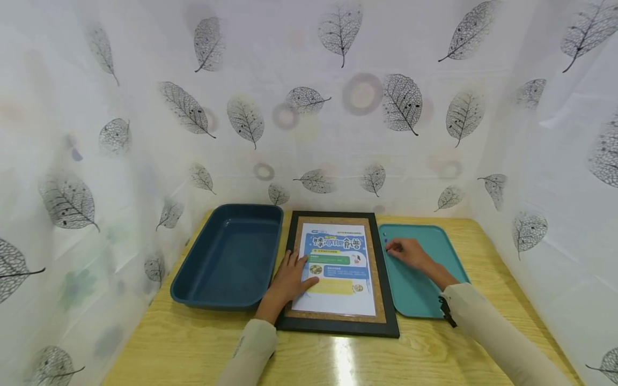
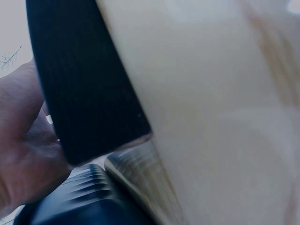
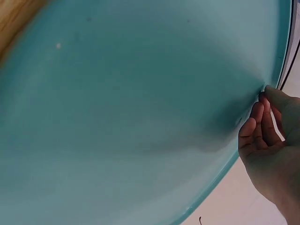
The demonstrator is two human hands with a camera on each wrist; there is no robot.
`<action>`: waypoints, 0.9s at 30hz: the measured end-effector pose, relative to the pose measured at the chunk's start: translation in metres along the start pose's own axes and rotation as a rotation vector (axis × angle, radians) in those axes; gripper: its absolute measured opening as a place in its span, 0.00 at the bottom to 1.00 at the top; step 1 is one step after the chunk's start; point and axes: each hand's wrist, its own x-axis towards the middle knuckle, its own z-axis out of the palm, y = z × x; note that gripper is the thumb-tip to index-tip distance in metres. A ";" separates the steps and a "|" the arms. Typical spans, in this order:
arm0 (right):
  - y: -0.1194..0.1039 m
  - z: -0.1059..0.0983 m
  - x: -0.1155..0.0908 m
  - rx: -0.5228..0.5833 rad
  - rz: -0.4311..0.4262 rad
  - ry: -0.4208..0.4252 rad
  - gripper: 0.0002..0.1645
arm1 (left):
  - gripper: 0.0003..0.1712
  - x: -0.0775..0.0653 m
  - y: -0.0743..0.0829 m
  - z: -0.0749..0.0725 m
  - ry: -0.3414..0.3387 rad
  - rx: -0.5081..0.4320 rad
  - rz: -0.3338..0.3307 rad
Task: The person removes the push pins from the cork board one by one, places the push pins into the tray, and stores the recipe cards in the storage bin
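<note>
A cork board with a black frame (image 1: 338, 328) lies on the table, a white printed sheet (image 1: 333, 303) with blue, green and yellow blocks on its cork. My left hand (image 1: 288, 279) rests over the frame's left side, fingers spread and touching the sheet. The left wrist view has this hand (image 2: 28, 145) beside the dark frame edge (image 2: 84, 79). To the right, my right hand (image 1: 410, 253) is at the left rim of a teal tray (image 1: 417, 303). Its thumb and forefinger pinch a small dark piece, largely hidden; in the right wrist view the fingertips (image 3: 267, 91) meet near the tray surface.
Left of the board stands a deep dark blue bin (image 1: 232, 262). Tiny coloured pieces (image 1: 385, 240) lie along the tray's left rim, too small to identify. A leaf-patterned white curtain (image 1: 309, 150) surrounds the wooden table (image 1: 347, 359) at the back and sides.
</note>
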 end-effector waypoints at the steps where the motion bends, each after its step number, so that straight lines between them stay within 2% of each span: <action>1: 0.000 0.000 0.000 0.001 0.002 0.000 0.04 | 0.46 0.000 0.000 0.000 -0.002 0.002 -0.003; 11: 0.000 0.000 -0.003 0.012 -0.003 0.001 0.05 | 0.47 0.000 0.001 -0.001 -0.002 -0.004 -0.012; 27: -0.007 0.000 -0.005 0.023 -0.026 0.049 0.11 | 0.47 -0.002 0.002 -0.002 0.003 -0.003 -0.005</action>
